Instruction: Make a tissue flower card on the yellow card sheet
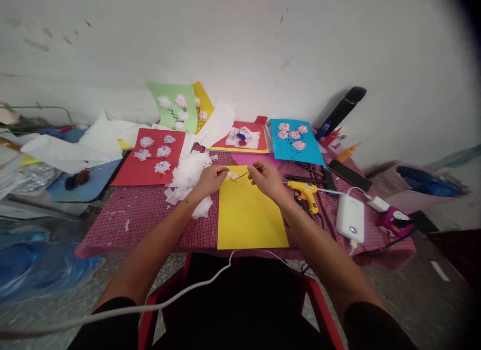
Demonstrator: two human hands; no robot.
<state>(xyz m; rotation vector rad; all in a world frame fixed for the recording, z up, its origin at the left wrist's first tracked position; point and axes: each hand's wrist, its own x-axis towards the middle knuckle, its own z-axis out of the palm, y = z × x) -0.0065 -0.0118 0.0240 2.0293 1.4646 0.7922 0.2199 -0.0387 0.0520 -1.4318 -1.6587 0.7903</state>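
Observation:
A sheet of yellow paper [251, 214] lies in front of me, with a small patch of white tissue [232, 175] near its upper left corner. My right hand [266, 180] pinches a thin dark stick [242, 175], its tip angled down at the tissue patch. At the sheet's left edge, my left hand [213, 179] is closed, fingertips together beside the patch; what they hold is too small to tell. Just left of that hand, a heap of white tissue pieces [190, 169] spreads over the checked tablecloth [139, 217].
Flower pictures on red [128, 172], green [154, 92] and blue paper [280, 152] stand or lie at the back. To the right are a yellow glue gun [310, 193], a white power bank [350, 217] and a black phone [349, 174]. A white cable [188, 291] crosses my lap.

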